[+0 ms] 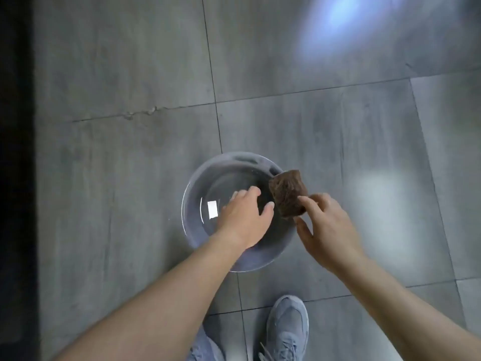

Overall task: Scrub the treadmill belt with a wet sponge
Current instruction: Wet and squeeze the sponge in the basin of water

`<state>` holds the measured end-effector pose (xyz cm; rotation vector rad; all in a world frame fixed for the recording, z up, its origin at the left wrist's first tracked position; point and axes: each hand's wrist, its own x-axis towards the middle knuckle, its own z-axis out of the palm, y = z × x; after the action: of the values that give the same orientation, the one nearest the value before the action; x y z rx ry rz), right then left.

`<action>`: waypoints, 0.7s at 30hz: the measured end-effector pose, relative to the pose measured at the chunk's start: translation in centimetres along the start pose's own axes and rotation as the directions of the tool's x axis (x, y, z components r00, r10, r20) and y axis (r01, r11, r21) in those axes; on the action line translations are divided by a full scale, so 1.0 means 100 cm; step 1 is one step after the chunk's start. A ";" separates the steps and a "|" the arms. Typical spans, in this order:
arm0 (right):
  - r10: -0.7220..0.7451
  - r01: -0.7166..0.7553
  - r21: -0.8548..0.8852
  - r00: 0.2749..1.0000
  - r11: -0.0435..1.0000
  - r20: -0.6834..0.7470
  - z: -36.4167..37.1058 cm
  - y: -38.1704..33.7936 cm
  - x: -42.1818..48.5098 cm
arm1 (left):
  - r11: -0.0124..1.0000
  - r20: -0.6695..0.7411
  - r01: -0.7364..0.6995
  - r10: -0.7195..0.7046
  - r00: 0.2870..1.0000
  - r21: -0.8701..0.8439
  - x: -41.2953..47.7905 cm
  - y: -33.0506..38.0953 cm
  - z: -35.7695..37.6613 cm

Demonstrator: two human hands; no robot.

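A brown sponge (288, 192) hangs over the right rim of a clear round basin (194, 188) that stands on the grey tiled floor. My right hand (326, 227) pinches the sponge's near edge between thumb and fingers. My left hand (243, 217) reaches over the basin with relaxed fingers and holds nothing. A white rectangle shows through the basin's bottom. A black strip (15, 178) runs along the left edge of the view; I cannot tell what it is.
Grey floor tiles (312, 126) with dark joints surround the basin. My grey shoe (287, 329) stands just behind the basin, and the other shoe (205, 347) shows at the bottom edge. Bright light patches lie on the floor at upper right.
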<state>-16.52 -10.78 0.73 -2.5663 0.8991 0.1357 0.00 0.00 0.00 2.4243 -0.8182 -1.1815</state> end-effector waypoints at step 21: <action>0.270 -0.289 0.543 0.956 0.788 0.117 0.017 0.001 0.034 | 0.536 0.211 0.216 -0.072 0.975 -0.816 0.027 0.008 0.031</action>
<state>-13.82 -12.09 -1.58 -1.8765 1.1123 -0.0042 -1.46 -2.43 -3.10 1.5972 0.0099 -1.3985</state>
